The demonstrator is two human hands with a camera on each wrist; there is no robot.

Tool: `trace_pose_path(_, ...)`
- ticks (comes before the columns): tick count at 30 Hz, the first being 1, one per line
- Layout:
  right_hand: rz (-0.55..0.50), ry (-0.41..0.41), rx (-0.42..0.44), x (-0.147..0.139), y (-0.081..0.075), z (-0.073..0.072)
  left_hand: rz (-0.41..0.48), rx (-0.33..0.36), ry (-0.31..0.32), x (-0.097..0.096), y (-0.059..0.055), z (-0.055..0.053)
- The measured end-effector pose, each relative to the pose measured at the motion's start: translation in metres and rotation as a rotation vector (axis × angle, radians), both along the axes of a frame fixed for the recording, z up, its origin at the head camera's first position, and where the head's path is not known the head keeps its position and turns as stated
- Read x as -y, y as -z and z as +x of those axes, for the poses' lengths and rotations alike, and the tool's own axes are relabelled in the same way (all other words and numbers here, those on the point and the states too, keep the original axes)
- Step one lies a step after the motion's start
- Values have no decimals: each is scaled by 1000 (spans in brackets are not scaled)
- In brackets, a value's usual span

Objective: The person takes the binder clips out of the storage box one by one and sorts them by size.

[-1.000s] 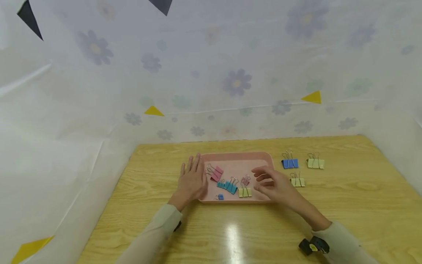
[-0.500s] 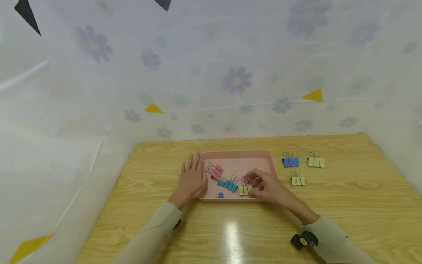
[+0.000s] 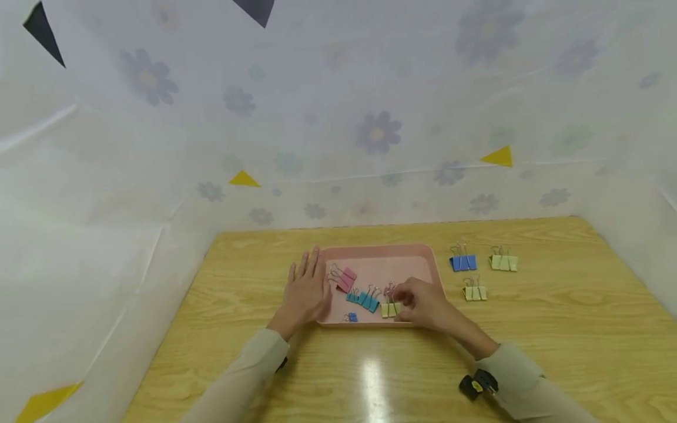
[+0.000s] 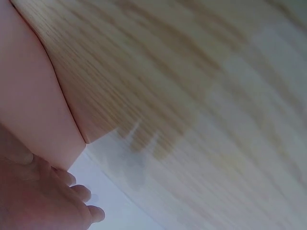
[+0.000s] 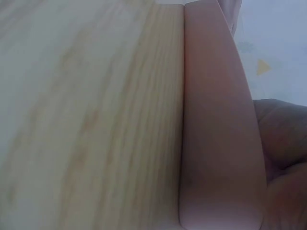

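Observation:
My left hand point(image 3: 305, 294) rests with straight fingers along the left rim of a pink tray point(image 3: 381, 252). Over the tray's front right my right hand point(image 3: 425, 304) reaches in, fingers bent. Its thumb and index finger lie at the right end of a yellow binder clip point(image 3: 388, 311), beside a small pink binder clip point(image 3: 388, 291) that the index finger partly covers. Whether they pinch either clip, I cannot tell. Also in the tray are a larger pink binder clip point(image 3: 346, 279), two teal binder clips point(image 3: 369, 302) and a small blue binder clip point(image 3: 352, 317).
On the wooden table point(image 3: 264, 264), right of the tray, stand a blue binder clip point(image 3: 463, 263), a pale yellow binder clip point(image 3: 504, 262) and a smaller yellow one. A white flowered sheet point(image 3: 338, 129) encloses the table's back and sides.
My right hand has moved left and down from above the tray's right side to the yellow clip, its fingers drawing closer together. My left hand and the clips have stayed in place.

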State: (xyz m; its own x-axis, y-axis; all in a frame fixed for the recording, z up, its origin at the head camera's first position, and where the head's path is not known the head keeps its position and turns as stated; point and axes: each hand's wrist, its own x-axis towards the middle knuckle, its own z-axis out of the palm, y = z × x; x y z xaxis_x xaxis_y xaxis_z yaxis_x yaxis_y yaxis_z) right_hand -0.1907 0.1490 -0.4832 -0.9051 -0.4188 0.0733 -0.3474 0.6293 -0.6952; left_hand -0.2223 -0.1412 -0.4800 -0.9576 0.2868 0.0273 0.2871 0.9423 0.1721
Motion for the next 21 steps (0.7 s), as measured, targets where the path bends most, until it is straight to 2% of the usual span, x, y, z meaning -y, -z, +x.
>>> trace_pose_path(5,10,7,6,1,2,3,14,-13,10,2,7,0)
trace_pose_path(12,-24,-31,-13,0,4,6,-1,-7,11,3,12,0)
trace_pose_path(17,-97,-39,24,-4,3,2,6,-22,20,2,9,-2)
trace_pose_path(21,-167,-69,97,-8,0,-4,12,-14,15,0,3,-2)
